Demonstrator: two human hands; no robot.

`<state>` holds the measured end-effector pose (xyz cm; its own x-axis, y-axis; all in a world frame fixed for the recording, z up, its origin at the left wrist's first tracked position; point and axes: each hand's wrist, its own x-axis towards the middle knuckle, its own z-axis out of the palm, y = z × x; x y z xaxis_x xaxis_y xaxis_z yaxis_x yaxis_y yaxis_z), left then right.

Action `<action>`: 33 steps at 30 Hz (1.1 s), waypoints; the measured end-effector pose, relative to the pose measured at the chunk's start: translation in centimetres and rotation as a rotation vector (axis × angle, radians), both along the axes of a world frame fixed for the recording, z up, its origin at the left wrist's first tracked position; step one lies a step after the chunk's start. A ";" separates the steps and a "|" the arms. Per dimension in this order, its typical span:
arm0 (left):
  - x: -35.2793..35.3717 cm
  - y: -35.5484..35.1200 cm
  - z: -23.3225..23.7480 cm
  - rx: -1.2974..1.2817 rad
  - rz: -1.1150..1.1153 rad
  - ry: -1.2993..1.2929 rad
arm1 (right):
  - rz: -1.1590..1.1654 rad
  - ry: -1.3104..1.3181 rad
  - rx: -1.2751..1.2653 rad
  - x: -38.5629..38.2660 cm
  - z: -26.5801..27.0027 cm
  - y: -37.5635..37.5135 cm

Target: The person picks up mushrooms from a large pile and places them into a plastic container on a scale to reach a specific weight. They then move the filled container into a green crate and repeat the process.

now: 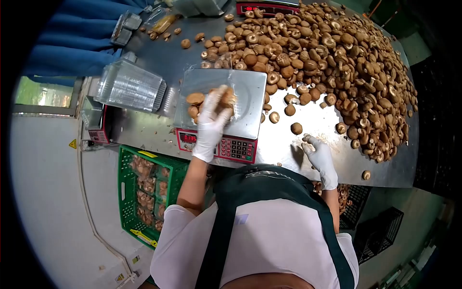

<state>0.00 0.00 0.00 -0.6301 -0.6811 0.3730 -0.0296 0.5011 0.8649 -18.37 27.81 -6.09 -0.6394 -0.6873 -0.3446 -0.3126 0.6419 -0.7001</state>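
Note:
My gloved left hand (211, 126) reaches over a digital scale (250, 103) with a steel plate and red front. Its fingers and thumb close around a brown shiitake mushroom (228, 99). More shiitake mushrooms (195, 99) lie beside the hand in a clear plastic tray (181, 110) on the plate; the palm hides some of them. The red display (189, 138) seems to read 0.135. My gloved right hand (318, 157) hovers over the steel table, its thumb and fingers apart and fingertips soiled. A single shiitake (296, 128) lies just beyond it.
A large heap of shiitake mushrooms (337, 62) covers the right and back of the table (284, 166). Stacked clear trays (132, 86) stand left of the scale. A green crate (126, 192) with packed mushrooms sits below left. A second scale (250, 8) is at the back.

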 end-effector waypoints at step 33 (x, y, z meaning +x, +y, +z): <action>5.1 -12.2 -3.4 -0.111 0.148 -0.315 | 0.151 0.286 0.018 -1.2 1.7 -13.3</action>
<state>5.14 -12.17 -3.43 -0.6237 -0.7395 0.2531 -0.3648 0.5618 0.7425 -19.60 14.48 -4.36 -0.6038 -0.7769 -0.1787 -0.5874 0.5851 -0.5591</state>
